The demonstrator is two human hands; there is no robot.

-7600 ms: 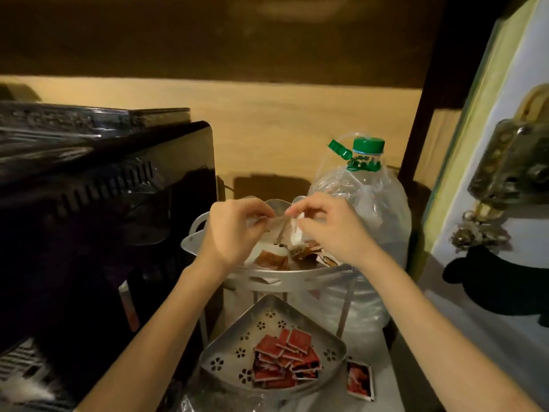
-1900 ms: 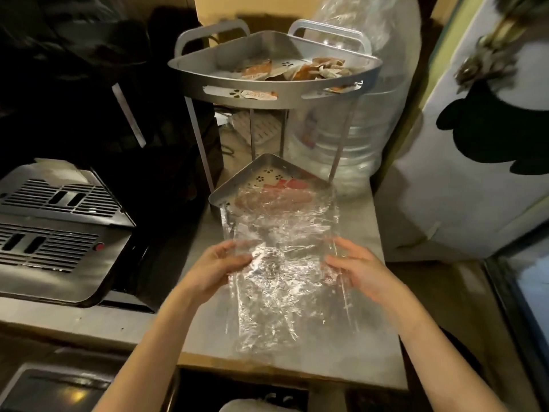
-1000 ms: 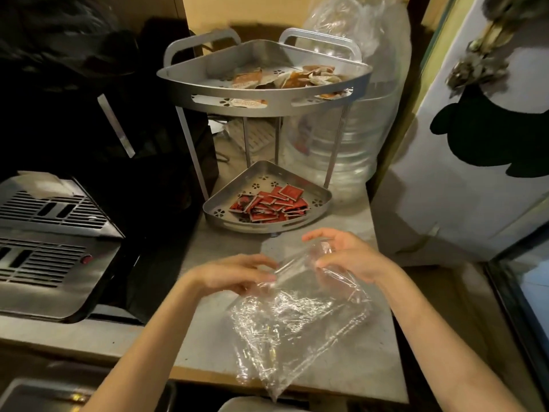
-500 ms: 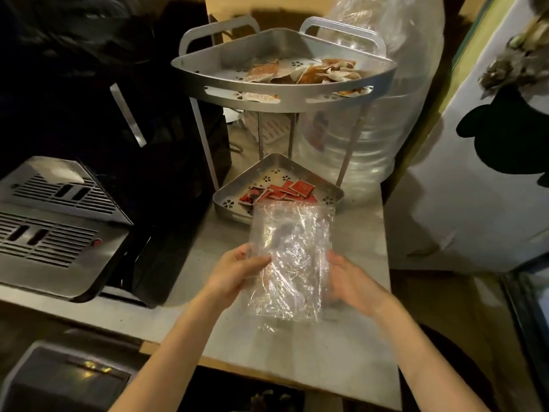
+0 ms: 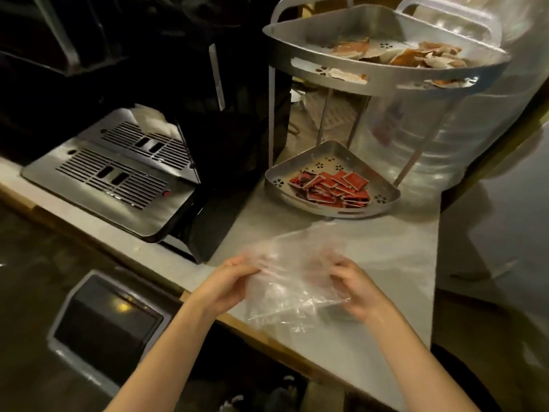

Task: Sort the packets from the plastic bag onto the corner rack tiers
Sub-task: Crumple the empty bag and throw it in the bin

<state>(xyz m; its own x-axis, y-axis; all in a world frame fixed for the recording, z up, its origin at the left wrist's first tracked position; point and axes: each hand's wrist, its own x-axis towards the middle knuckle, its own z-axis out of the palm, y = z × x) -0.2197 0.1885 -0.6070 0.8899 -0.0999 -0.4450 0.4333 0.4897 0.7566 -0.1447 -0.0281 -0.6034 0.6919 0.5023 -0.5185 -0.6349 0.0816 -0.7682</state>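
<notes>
A clear plastic bag [image 5: 292, 281] hangs crumpled between both hands, low over the counter's front edge. My left hand [image 5: 228, 285] grips its left side and my right hand [image 5: 355, 288] grips its right side, fingers curled into the film. No packet shows inside the bag. The metal corner rack [image 5: 383, 81] stands at the back right. Its upper tier holds several brown and white packets [image 5: 416, 56]. Its lower tier [image 5: 274, 181] holds a pile of red packets [image 5: 332, 187].
A black coffee machine with a slotted steel drip tray [image 5: 113, 176] fills the left of the grey counter [image 5: 395, 263]. A large clear water bottle [image 5: 463, 123] stands behind the rack. A dark-screened device [image 5: 104, 325] sits below the counter's edge at the left.
The bag was held up flat in front of the lower tier; now it is lowered and bunched between my hands, nearer the counter's front edge.
</notes>
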